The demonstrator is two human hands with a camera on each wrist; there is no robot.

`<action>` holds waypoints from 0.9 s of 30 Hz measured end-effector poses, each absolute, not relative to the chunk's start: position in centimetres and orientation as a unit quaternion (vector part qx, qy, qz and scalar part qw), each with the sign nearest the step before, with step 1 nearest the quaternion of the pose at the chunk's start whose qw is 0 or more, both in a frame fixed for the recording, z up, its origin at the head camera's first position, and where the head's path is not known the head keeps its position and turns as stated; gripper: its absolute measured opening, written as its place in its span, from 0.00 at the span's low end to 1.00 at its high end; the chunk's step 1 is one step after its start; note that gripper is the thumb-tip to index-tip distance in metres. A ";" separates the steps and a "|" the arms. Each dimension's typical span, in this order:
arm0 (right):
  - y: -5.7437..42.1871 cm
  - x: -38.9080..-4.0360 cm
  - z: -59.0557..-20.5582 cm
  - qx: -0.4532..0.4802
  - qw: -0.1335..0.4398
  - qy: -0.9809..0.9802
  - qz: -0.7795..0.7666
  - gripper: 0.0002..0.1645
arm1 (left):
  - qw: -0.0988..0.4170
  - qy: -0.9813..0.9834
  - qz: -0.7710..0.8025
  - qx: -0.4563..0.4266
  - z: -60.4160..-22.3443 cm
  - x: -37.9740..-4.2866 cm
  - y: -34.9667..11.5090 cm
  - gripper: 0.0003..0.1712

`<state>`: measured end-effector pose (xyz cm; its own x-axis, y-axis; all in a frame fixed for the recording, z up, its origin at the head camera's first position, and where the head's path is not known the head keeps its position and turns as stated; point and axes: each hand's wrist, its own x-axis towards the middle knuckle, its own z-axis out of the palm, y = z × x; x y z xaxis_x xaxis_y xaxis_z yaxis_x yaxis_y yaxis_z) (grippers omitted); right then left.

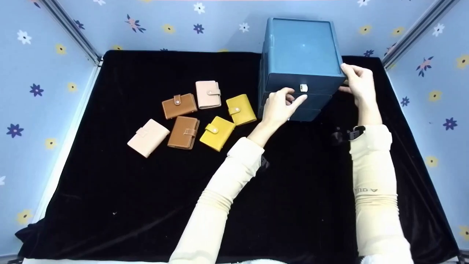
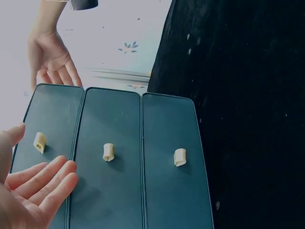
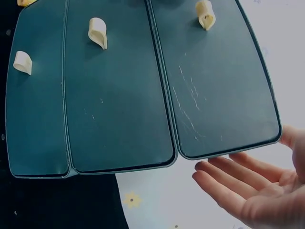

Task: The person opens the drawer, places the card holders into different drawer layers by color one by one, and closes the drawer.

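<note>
A blue-green drawer cabinet (image 1: 304, 44) with three stacked drawers stands at the back right of the black cloth. Each drawer front carries a small cream pull tab, including the top tab (image 1: 303, 87). My left hand (image 1: 280, 108) is before the top drawer, its thumb and fingers spread apart close to that tab. In the left wrist view nothing lies between the fingers of the left hand (image 2: 40, 191). At the cabinet's right side is my right hand (image 1: 361, 82), its thumb at the front top corner. The right wrist view shows the right hand (image 3: 267, 186) with fingers extended along the side.
Left of the cabinet lie several small snap-strap wallets: two pink, including one pink wallet (image 1: 208, 94), two brown, including one brown wallet (image 1: 179, 105), and two yellow, including one yellow wallet (image 1: 241, 109). Flower-patterned panels (image 1: 220, 27) border the black cloth (image 1: 146, 205).
</note>
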<state>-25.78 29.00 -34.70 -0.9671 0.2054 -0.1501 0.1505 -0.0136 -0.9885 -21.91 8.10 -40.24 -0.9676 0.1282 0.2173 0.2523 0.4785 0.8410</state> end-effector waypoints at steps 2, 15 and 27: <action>29.2 -25.9 -34.7 -0.123 0.008 -0.687 0.716 0.13 | 0.049 -0.856 -0.504 -0.105 -40.3 -22.2 8.5 0.28; 30.4 -26.7 -35.4 -0.136 -0.024 -0.615 0.776 0.16 | -0.001 -0.844 -0.533 -0.059 -39.8 -23.4 9.7 0.23; 30.1 -27.1 -35.9 -0.185 -0.003 -0.596 0.782 0.16 | -0.023 -0.797 -0.601 -0.052 -39.7 -23.5 10.5 0.21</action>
